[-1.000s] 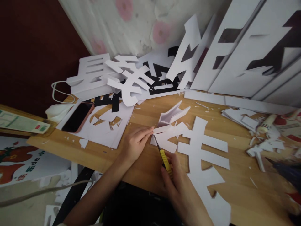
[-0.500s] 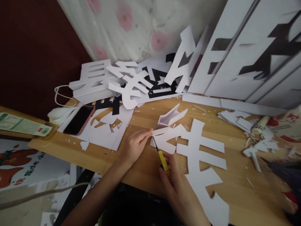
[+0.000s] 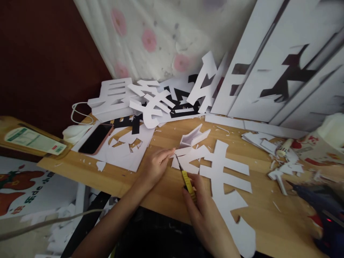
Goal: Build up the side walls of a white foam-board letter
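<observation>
My left hand point(image 3: 158, 163) pinches the left end of a thin white strip point(image 3: 182, 152). In my right hand point(image 3: 199, 200) is a yellow utility knife point(image 3: 188, 184), its blade pointing up and left to the strip beside my left fingertips. Under and behind the strip lie a flat white cut-out point(image 3: 189, 163) and a folded white piece point(image 3: 194, 137) with raised walls. A large white character-shaped cut-out point(image 3: 228, 175) reaches from there past the right side of my right hand. The exact contact of blade and strip is too small to tell.
A phone point(image 3: 96, 139) rests on a white sheet at left, near a bottle point(image 3: 34, 139). White cut-outs point(image 3: 110, 98) pile up at the back. Large white boards point(image 3: 252, 82) lean at right. A dark glue gun point(image 3: 322, 211), scraps point(image 3: 290, 163) and a paper cup point(image 3: 321, 143) are on the right.
The camera view has shifted, showing more of the glue gun, cup and bottle. Both hands keep nearly the same place at the strip, and the knife's grip is unchanged.
</observation>
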Demonstrator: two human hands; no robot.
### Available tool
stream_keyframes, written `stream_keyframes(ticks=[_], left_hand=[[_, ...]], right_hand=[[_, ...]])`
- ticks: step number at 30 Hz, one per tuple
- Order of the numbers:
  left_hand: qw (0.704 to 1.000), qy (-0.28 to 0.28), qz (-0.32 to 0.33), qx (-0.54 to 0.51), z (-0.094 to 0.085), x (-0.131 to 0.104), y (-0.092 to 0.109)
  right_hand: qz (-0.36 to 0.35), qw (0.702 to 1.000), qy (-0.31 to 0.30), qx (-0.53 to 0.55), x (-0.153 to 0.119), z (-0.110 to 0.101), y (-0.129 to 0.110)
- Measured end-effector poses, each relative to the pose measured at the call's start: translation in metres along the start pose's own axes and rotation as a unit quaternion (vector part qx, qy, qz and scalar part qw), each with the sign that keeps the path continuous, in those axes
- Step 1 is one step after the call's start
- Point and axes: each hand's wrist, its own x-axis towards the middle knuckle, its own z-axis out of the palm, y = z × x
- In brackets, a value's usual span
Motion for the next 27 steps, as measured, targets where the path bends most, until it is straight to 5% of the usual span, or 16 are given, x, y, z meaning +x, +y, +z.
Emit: stream_keyframes(ticks=[7, 13, 17, 21, 27], left_hand=[[1.000, 0.002, -0.024, 0.002, 0.000, -0.004, -0.002], [0.999, 0.002, -0.046, -0.025, -0.004, -0.002, -0.005], [0.995, 0.011, -0.075, -0.061, -0.007, 0.000, -0.004], [0.982, 0.056, -0.132, -0.120, -0.011, 0.002, 0.030], [0.960, 0.088, -0.134, -0.228, -0.028, 0.013, 0.125]], right_hand=[[-0.050, 0.975, 0.191, 0.099, -0.009, -0.029, -0.029], [0.069, 0.914, 0.400, -0.006, -0.017, -0.095, 0.054], [0.118, 0.906, 0.404, 0.051, -0.032, -0.114, 0.092], [0.033, 0.917, 0.383, 0.102, -0.050, -0.092, 0.054], [-0.045, 0.935, 0.331, 0.115, -0.085, -0.033, -0.027]])
